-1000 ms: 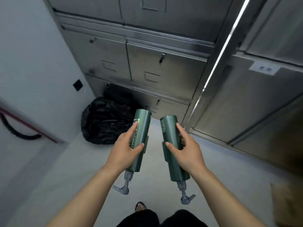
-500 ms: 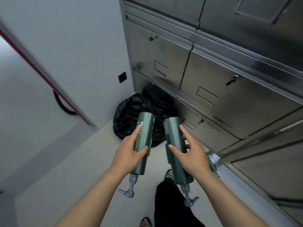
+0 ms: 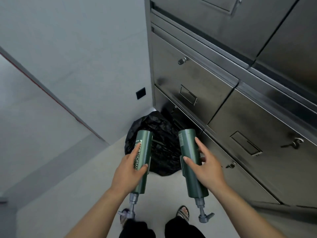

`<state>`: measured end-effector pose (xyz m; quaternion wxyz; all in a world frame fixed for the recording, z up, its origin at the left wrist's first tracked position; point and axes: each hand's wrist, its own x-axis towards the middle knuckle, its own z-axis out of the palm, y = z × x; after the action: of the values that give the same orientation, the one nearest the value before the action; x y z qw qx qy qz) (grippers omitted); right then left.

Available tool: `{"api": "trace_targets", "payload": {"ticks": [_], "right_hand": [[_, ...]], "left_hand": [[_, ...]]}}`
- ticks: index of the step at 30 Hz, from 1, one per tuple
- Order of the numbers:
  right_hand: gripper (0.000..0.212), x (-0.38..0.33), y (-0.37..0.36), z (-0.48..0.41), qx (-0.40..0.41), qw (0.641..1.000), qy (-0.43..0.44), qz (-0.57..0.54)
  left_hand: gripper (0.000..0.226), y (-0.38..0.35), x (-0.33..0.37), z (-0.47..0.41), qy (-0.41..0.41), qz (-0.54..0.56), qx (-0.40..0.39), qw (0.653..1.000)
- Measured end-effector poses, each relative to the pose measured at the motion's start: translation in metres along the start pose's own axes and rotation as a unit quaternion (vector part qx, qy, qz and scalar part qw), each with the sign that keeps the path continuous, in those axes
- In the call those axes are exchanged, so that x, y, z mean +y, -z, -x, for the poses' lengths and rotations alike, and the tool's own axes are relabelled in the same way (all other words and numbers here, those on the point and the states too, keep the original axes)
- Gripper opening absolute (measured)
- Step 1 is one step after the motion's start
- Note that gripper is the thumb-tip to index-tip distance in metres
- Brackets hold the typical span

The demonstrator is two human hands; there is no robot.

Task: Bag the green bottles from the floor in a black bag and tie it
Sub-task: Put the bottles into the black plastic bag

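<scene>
I hold two green pump bottles, one in each hand, both with their grey pumps pointing down toward me. My left hand (image 3: 127, 170) grips the left green bottle (image 3: 143, 152), which bears white lettering. My right hand (image 3: 205, 167) grips the right green bottle (image 3: 189, 155). A crumpled black bag (image 3: 163, 134) lies on the floor in the corner just beyond and between the two bottles, partly hidden by them.
Steel cabinets with drawers and keys (image 3: 223, 100) fill the right side and stand against the bag. A white wall (image 3: 85, 57) with a small black plate (image 3: 140, 93) closes the left. My feet in sandals (image 3: 183, 212) stand on the pale floor (image 3: 77, 194).
The view has turned left and closed in: the black bag now lies nearer, straight ahead between the bottles. Both hands keep hold of their bottles, held a little wider apart.
</scene>
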<state>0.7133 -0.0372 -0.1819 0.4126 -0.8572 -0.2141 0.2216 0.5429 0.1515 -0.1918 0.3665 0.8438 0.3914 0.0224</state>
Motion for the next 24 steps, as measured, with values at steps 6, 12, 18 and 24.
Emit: {"api": "trace_targets", "payload": {"ticks": [6, 12, 18, 24], "right_hand": [[0.077, -0.017, -0.051, -0.052, 0.034, 0.999, -0.018, 0.037], [0.077, -0.015, -0.095, -0.098, 0.051, 0.992, -0.040, 0.112], [0.076, 0.039, -0.154, -0.146, 0.041, 0.995, -0.038, 0.079], [0.075, 0.172, -0.228, -0.183, 0.000, 0.995, -0.027, 0.092]], "left_hand": [[0.077, 0.029, -0.039, -0.086, -0.011, 0.012, -0.020, 1.000], [0.076, 0.033, -0.070, -0.176, -0.065, -0.029, -0.120, 0.990], [0.077, -0.022, -0.110, -0.243, -0.097, -0.039, -0.131, 0.986], [0.077, -0.145, -0.202, -0.291, -0.087, -0.050, -0.132, 0.986]]}}
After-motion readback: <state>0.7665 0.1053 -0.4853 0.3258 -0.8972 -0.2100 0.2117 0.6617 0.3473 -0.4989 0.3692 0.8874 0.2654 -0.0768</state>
